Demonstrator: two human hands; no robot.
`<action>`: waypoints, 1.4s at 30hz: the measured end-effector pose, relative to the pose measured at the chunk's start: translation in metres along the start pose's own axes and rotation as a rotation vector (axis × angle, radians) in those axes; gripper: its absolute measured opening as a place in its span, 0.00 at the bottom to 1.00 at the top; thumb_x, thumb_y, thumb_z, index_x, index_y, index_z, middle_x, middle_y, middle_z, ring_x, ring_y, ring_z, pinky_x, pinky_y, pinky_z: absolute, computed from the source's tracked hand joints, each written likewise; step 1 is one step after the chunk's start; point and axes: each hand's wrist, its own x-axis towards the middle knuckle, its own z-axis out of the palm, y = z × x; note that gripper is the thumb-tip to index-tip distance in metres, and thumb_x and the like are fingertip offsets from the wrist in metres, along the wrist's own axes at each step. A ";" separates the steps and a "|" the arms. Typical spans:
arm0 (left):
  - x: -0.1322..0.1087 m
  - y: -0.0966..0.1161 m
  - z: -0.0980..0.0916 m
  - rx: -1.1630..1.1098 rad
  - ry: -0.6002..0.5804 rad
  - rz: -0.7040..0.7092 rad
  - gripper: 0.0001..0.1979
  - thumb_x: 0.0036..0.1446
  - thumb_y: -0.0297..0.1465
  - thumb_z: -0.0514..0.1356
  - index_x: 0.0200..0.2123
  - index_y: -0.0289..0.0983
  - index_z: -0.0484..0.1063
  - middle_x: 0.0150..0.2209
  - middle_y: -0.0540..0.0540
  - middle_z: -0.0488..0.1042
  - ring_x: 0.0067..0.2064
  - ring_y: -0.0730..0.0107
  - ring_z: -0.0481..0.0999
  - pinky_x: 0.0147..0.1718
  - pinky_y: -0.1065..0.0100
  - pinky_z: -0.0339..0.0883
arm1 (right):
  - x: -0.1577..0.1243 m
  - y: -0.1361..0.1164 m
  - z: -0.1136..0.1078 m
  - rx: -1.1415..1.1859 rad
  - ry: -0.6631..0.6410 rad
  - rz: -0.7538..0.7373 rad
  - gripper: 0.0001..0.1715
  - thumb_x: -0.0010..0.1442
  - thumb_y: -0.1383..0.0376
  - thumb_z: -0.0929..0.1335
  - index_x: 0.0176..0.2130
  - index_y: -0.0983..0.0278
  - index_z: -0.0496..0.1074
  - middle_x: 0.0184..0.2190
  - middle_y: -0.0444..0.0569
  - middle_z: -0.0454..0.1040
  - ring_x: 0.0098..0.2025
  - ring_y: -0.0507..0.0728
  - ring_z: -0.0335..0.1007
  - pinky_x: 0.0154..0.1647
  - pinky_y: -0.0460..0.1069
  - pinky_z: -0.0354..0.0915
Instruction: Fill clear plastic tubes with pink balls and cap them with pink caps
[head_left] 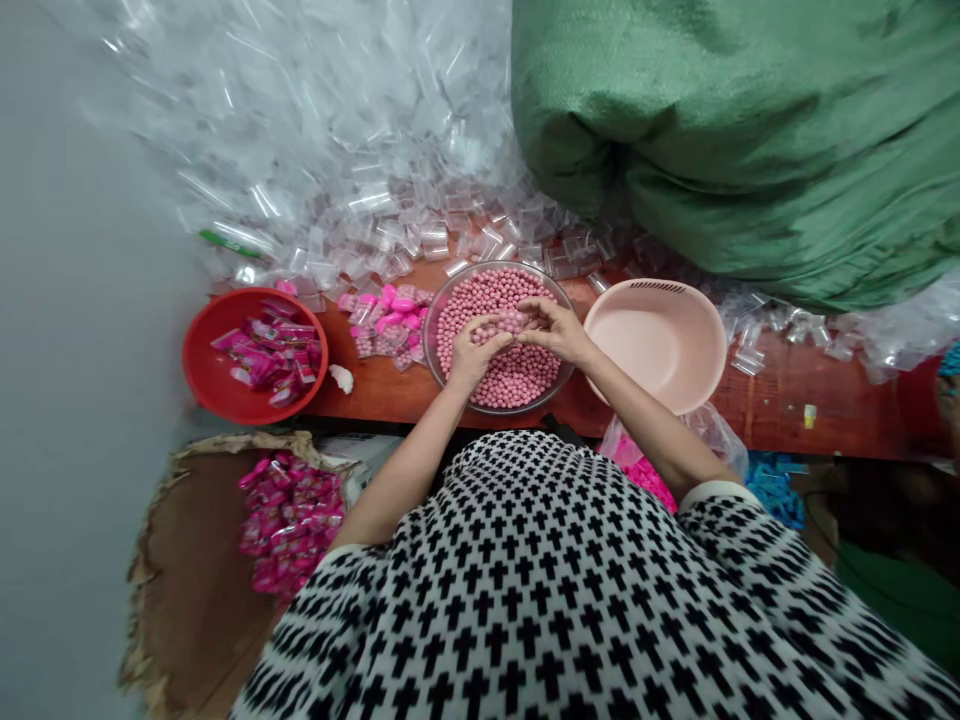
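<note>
A clear bowl (430,350) full of round pink beads (517,388) stands on the table in front of me. Over the beads, both hands meet at a small clear container (510,321) with pink beads showing in it. My left hand (472,354) pinches its left side between thumb and fingers. From the right, the fingers of my right hand (559,330) close on its other side. Fingers partly cover the container, so its exact shape is hard to make out. Left of the bowl lie filled clear containers with bright pink caps (391,318).
A red bowl (196,345) with pink packets stands left, a pale pink basin (656,335) right. Clear plastic tubes (360,150) are heaped behind, beside a big green sack (720,130). Below the table edge, a cardboard box (187,590) holds more pink packets (289,520).
</note>
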 end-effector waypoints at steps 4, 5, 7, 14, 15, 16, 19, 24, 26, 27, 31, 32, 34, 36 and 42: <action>0.000 0.004 -0.002 -0.017 -0.036 -0.027 0.24 0.44 0.45 0.68 0.40 0.35 0.76 0.34 0.47 0.77 0.33 0.68 0.76 0.34 0.65 0.72 | 0.004 -0.023 -0.014 -0.166 -0.143 -0.116 0.27 0.54 0.52 0.72 0.49 0.62 0.71 0.46 0.50 0.74 0.45 0.56 0.70 0.47 0.51 0.67; 0.000 0.005 -0.003 -0.010 -0.040 -0.024 0.24 0.43 0.45 0.69 0.40 0.35 0.76 0.34 0.47 0.77 0.33 0.68 0.75 0.34 0.65 0.72 | 0.005 -0.028 -0.017 -0.205 -0.187 -0.135 0.25 0.55 0.53 0.71 0.48 0.63 0.71 0.45 0.50 0.75 0.45 0.56 0.70 0.47 0.51 0.66; 0.001 0.007 -0.004 0.002 -0.047 -0.014 0.23 0.43 0.44 0.69 0.39 0.36 0.77 0.34 0.46 0.77 0.34 0.68 0.76 0.35 0.66 0.72 | 0.008 -0.035 -0.023 -0.255 -0.254 -0.153 0.22 0.56 0.54 0.71 0.47 0.63 0.72 0.43 0.49 0.76 0.43 0.56 0.70 0.47 0.51 0.66; 0.002 0.010 -0.002 -0.036 -0.092 -0.007 0.21 0.43 0.42 0.69 0.39 0.36 0.78 0.38 0.45 0.79 0.38 0.65 0.77 0.39 0.64 0.72 | 0.006 -0.034 -0.025 -0.268 -0.287 -0.080 0.16 0.55 0.60 0.70 0.43 0.64 0.71 0.29 0.41 0.72 0.28 0.50 0.68 0.31 0.45 0.63; 0.001 0.009 -0.001 -0.026 -0.095 -0.007 0.20 0.43 0.42 0.69 0.38 0.36 0.78 0.38 0.45 0.79 0.38 0.65 0.77 0.39 0.64 0.72 | 0.006 -0.033 -0.024 -0.259 -0.284 -0.059 0.15 0.55 0.61 0.70 0.42 0.64 0.70 0.29 0.41 0.72 0.27 0.50 0.67 0.30 0.44 0.62; 0.001 0.009 0.000 -0.010 -0.101 -0.008 0.21 0.43 0.42 0.69 0.38 0.36 0.78 0.37 0.45 0.79 0.37 0.65 0.77 0.38 0.64 0.72 | 0.005 -0.032 -0.024 -0.269 -0.290 -0.046 0.15 0.54 0.62 0.71 0.42 0.64 0.69 0.29 0.41 0.71 0.27 0.50 0.67 0.30 0.44 0.62; -0.002 0.006 0.003 0.021 -0.102 -0.020 0.21 0.42 0.43 0.69 0.37 0.36 0.78 0.36 0.45 0.79 0.35 0.67 0.76 0.37 0.65 0.71 | 0.004 -0.032 -0.026 -0.416 -0.345 -0.068 0.13 0.52 0.65 0.71 0.39 0.64 0.69 0.31 0.41 0.71 0.31 0.50 0.67 0.34 0.45 0.60; -0.001 -0.001 0.005 -0.028 -0.124 -0.064 0.21 0.41 0.41 0.71 0.38 0.36 0.78 0.34 0.47 0.79 0.32 0.71 0.75 0.34 0.68 0.70 | 0.006 -0.031 -0.031 -0.434 -0.401 -0.002 0.10 0.53 0.67 0.71 0.34 0.64 0.65 0.25 0.39 0.68 0.27 0.48 0.63 0.31 0.43 0.59; 0.002 -0.005 0.007 -0.065 -0.135 -0.084 0.22 0.40 0.41 0.71 0.38 0.35 0.78 0.33 0.47 0.78 0.31 0.71 0.75 0.33 0.68 0.71 | 0.009 -0.025 -0.031 -0.272 -0.427 0.096 0.10 0.55 0.67 0.70 0.34 0.64 0.63 0.23 0.37 0.66 0.22 0.47 0.61 0.26 0.42 0.60; 0.004 -0.007 0.008 -0.081 -0.129 -0.090 0.22 0.40 0.41 0.71 0.39 0.35 0.78 0.33 0.47 0.78 0.31 0.71 0.75 0.33 0.68 0.71 | 0.011 -0.021 -0.032 -0.182 -0.435 0.134 0.11 0.55 0.67 0.70 0.34 0.63 0.62 0.22 0.36 0.66 0.20 0.46 0.60 0.24 0.42 0.60; 0.012 -0.012 0.014 -0.134 -0.069 -0.097 0.24 0.41 0.41 0.71 0.41 0.36 0.77 0.32 0.48 0.77 0.31 0.71 0.76 0.34 0.68 0.73 | 0.020 -0.002 -0.037 0.056 -0.419 0.148 0.16 0.54 0.65 0.72 0.36 0.63 0.61 0.21 0.34 0.65 0.18 0.45 0.57 0.21 0.42 0.63; 0.013 -0.011 0.016 -0.136 -0.066 -0.091 0.24 0.41 0.40 0.71 0.42 0.36 0.77 0.34 0.48 0.77 0.32 0.71 0.76 0.34 0.68 0.74 | 0.020 0.002 -0.039 0.079 -0.413 0.137 0.18 0.53 0.64 0.73 0.36 0.63 0.60 0.21 0.34 0.65 0.18 0.45 0.57 0.22 0.42 0.64; 0.013 -0.006 0.018 -0.126 -0.079 -0.068 0.22 0.42 0.39 0.71 0.42 0.37 0.77 0.37 0.47 0.78 0.34 0.71 0.77 0.36 0.67 0.74 | 0.017 0.005 -0.041 0.093 -0.390 0.123 0.19 0.53 0.62 0.73 0.36 0.63 0.60 0.21 0.35 0.65 0.20 0.46 0.58 0.22 0.43 0.64; 0.011 -0.002 0.019 -0.098 -0.096 -0.052 0.21 0.42 0.38 0.71 0.40 0.37 0.78 0.38 0.47 0.79 0.35 0.71 0.77 0.38 0.67 0.74 | 0.010 0.004 -0.042 0.050 -0.346 0.100 0.18 0.54 0.62 0.72 0.36 0.63 0.60 0.22 0.36 0.65 0.22 0.48 0.60 0.24 0.43 0.63; 0.003 -0.003 0.017 -0.057 -0.142 -0.067 0.20 0.42 0.39 0.71 0.39 0.36 0.78 0.38 0.45 0.80 0.39 0.66 0.79 0.41 0.66 0.74 | -0.007 -0.010 -0.034 -0.396 -0.255 -0.066 0.14 0.54 0.60 0.72 0.31 0.64 0.64 0.27 0.40 0.68 0.30 0.50 0.62 0.35 0.46 0.59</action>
